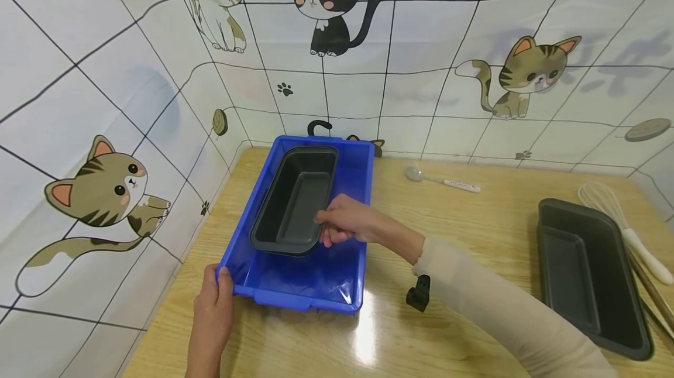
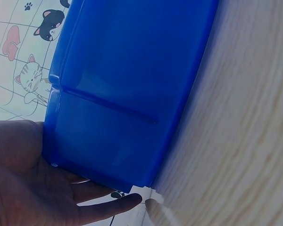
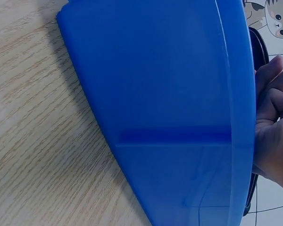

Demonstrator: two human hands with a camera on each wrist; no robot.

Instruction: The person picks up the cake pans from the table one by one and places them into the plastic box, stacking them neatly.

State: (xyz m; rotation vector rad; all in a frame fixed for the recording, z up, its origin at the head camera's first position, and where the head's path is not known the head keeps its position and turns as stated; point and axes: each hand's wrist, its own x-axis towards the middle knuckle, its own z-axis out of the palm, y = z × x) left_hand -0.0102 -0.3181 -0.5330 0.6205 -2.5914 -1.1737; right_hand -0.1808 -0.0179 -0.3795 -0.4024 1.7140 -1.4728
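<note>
The left hand (image 1: 213, 306) grips the near left corner of a blue bin (image 1: 286, 281), thumb over the rim and fingers around the outside. Just to the right, within the bin's walls and toward the far left, is a dark loaf pan (image 1: 304, 208) — whether its base touches the bin floor, I cannot tell. The right hand (image 1: 344, 220) reaches over the bin's right side and pinches the pan's right rim by its near corner, fingers curled.

All this is on a wood-grain table (image 1: 474, 217). Right of the bin, near the wall, lies a spoon (image 1: 444, 181) with a white handle; well apart, at the far right, sits a second dark pan (image 1: 570, 278), a white-handled whisk (image 1: 643, 254) just beside it. Behind and along the left runs a white wall (image 1: 416, 94) — gridded, with cartoon cats.
</note>
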